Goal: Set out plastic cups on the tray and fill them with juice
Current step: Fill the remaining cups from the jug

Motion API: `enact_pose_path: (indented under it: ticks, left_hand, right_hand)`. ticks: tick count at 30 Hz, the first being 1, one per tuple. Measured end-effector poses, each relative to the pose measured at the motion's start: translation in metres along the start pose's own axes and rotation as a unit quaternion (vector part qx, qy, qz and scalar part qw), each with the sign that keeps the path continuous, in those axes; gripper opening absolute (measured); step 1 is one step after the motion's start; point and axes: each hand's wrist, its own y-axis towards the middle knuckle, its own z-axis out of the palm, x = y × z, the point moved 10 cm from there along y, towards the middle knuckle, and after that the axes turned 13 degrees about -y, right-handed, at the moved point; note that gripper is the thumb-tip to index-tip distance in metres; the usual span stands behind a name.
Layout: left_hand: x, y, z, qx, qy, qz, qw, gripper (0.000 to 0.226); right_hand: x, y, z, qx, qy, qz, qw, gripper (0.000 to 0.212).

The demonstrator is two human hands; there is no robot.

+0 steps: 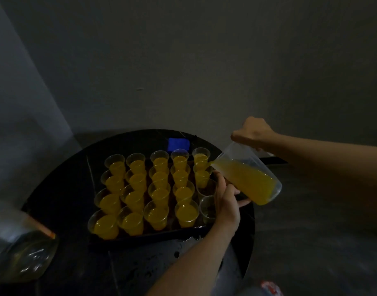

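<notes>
Clear plastic is seen at the lower left edge, where a large bottle [23,248] with an orange label lies blurred and close to the camera. A dark round table [61,189] is spread beside it, and a dark rectangular tray [145,238] is set on the table. Plastic cups [157,212] are arranged on the tray in five columns of four. The four left columns are filled with orange-yellow juice [186,212]. A blue pad [178,144] is laid on the table just behind the tray's far edge.

In the rightmost column, the far cup [201,159] is being filled and the one in front of it is already full. The two nearest empty cups [206,189] are left without juice. The left hand [226,201] is placed at the tray's right edge, just beside these empty cups. Its thumb is laid on the inner side and its fingers are curled on the outer side, so the rim appears to be gripped.

Directly above that hand, a clear jug [247,167] is tilted with its spout lowered to the left, at the rim of the far cup. Juice is pooled along its lower side and is run out at the spout. The jug is gripped from above, at its raised side, by the right hand [253,133], whose fingers are closed over it. That hand is held higher and further right than the tray.
</notes>
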Motion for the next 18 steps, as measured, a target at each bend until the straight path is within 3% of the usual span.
enact_pose_path:
  ticks: [18]
  left_hand:
    - [-0.0013,0.0026,-0.0037,-0.004,-0.009,0.001,1.0,0.079]
  right_hand:
    - [0.0073,0.0042,0.0007,0.0,-0.015,-0.009,1.0,0.027]
